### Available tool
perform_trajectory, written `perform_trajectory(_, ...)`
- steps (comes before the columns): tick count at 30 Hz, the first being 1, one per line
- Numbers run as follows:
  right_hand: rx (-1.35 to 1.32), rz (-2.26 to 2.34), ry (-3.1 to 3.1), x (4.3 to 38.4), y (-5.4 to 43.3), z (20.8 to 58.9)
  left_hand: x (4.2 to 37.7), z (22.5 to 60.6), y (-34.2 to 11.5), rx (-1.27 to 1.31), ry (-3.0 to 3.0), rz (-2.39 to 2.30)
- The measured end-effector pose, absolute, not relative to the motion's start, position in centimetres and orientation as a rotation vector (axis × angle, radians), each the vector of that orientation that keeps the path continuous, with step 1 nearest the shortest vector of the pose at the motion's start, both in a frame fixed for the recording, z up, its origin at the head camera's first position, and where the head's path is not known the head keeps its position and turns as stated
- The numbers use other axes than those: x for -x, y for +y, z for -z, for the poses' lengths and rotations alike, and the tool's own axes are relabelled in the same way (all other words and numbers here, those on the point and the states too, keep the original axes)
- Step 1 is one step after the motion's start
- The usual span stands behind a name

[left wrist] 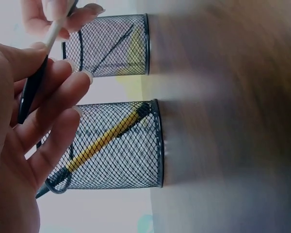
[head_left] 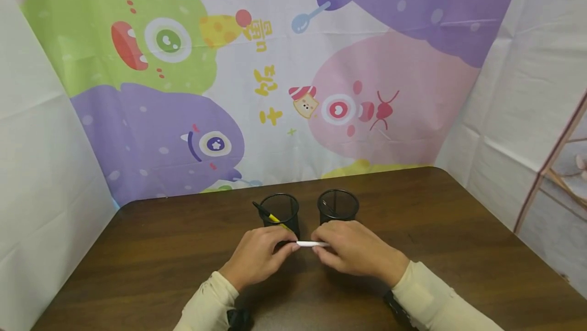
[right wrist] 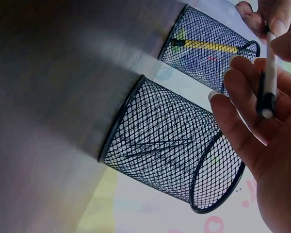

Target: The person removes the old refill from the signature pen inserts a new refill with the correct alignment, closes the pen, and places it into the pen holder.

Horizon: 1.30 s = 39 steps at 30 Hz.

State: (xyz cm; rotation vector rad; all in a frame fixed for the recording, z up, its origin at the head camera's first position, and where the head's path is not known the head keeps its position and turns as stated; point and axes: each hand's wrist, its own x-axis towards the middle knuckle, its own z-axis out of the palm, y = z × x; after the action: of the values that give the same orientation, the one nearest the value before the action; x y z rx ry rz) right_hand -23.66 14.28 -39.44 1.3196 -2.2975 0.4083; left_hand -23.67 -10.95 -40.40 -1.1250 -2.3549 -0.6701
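Note:
A slim white and black pen [head_left: 306, 244] spans the gap between the two hands. My left hand [head_left: 259, 254] pinches its tapered black end [left wrist: 33, 90] between thumb and fingers. On the other side, my right hand [head_left: 355, 249] grips the white barrel [right wrist: 270, 65] near the end with the black clip. Just beyond the hands stand two black mesh pen holders. The left holder [head_left: 293, 219] has a yellow and black pen [head_left: 274, 218] leaning in it, its black end above the rim. Inside the right holder [right wrist: 155, 121] lies a thin dark stick-like item [left wrist: 111, 50].
Both holders stand on a dark wooden table [head_left: 183, 265], towards its back edge. Behind it hangs a cloth backdrop [head_left: 284, 158] with cartoon figures. White cloth walls [head_left: 41, 132] close off the left and right sides.

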Motion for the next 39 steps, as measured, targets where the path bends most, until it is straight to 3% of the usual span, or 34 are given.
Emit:
perform_trajectory(22, -1.316, -0.459, -2.228, 23.63, 14.03, 39.56, 23.45, 40.32, -10.45, 1.143, -2.266, 0.830)
perform_trajectory(39, -1.272, -0.610, -2.212, 23.75, 14.18, 39.54, 23.07, 39.58, -10.53, 1.101, -2.205, 1.446)
